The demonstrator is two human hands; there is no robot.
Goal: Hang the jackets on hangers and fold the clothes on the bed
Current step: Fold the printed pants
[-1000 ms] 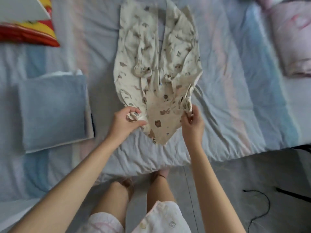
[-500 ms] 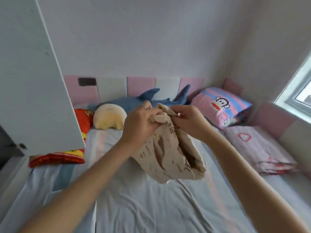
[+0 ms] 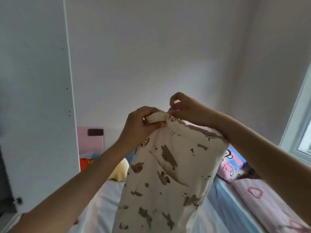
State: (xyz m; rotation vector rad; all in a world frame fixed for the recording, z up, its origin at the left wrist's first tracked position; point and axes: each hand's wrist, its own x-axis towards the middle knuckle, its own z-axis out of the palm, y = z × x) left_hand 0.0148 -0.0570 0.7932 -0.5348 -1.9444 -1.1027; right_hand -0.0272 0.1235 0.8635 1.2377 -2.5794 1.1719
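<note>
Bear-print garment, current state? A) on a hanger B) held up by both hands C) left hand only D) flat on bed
B: the left hand and right hand both pinch the top edge of the bear-print garment, which hangs down above the bed.

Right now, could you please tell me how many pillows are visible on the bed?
3: red pillow at left, yellow pillow beside it, pink pillow at right; the held garment may hide more.
</note>
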